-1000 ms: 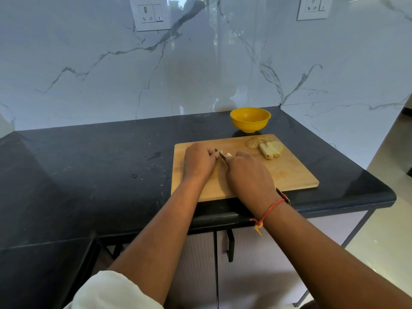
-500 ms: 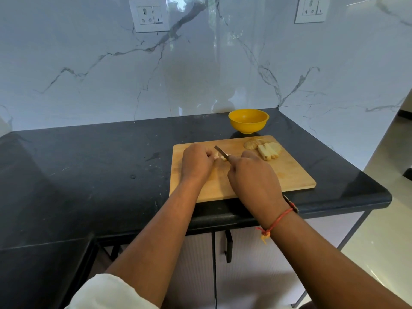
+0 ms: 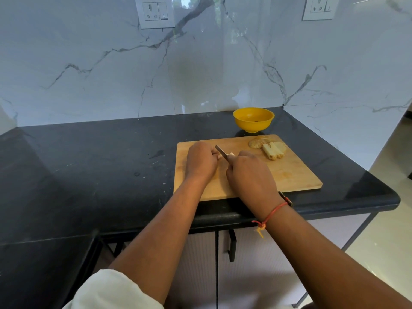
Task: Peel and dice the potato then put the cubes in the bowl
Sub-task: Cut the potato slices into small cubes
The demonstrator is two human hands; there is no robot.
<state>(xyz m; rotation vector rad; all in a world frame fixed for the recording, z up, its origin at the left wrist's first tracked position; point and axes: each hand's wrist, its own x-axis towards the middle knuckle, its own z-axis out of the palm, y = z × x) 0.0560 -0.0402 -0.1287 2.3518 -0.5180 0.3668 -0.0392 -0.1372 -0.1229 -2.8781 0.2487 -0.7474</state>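
Potato piece (image 3: 231,154) — small and pale — is held down near the middle of the cutting board (image 3: 289,175) by the curled fingers (image 3: 214,154) of the left hand (image 3: 201,160). A knife (image 3: 220,150) is gripped tight in the right hand (image 3: 249,175), with its blade against the piece. Cut potato sticks (image 3: 274,150) and peels (image 3: 256,142) are laid at the board's far right corner. A yellow bowl (image 3: 253,121) is set on the black table (image 3: 89,163) — just behind the board.
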